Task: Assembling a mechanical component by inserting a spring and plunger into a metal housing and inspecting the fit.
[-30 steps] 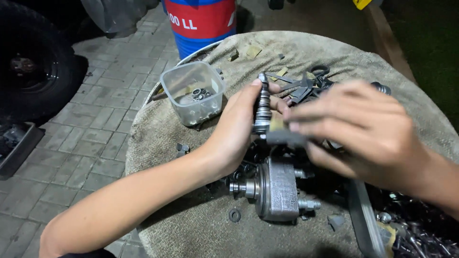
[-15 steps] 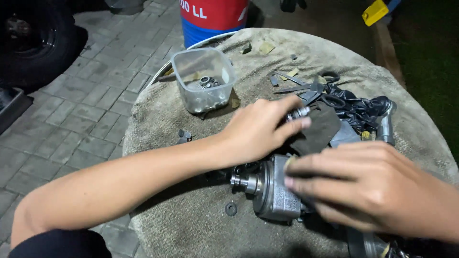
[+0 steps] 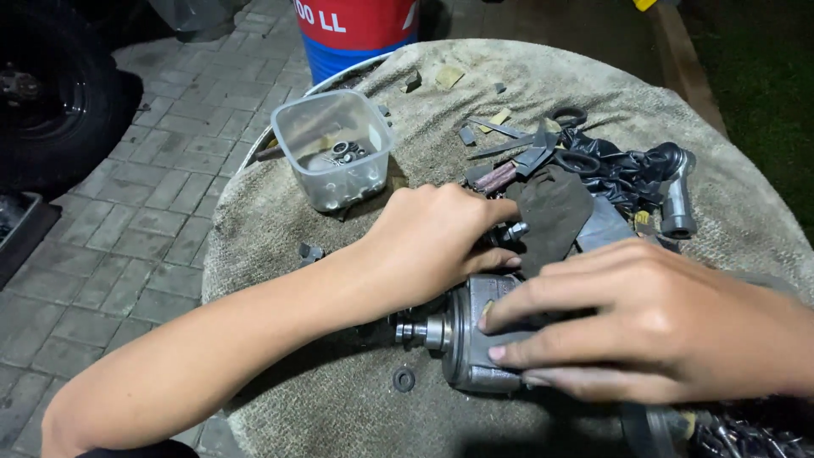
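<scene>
Pump housing, grey cast metal with a stub shaft pointing left, lies near the front edge of the cloth-covered round table. Right hand presses flat on it, fingers spread, steadying it. Left hand curls over a small fitting behind. Clear tub keeps washers together; one black washer lies loose.

Both hands on metal housing, seemingly.

Grey metal housing, red-and-blue drum
</scene>
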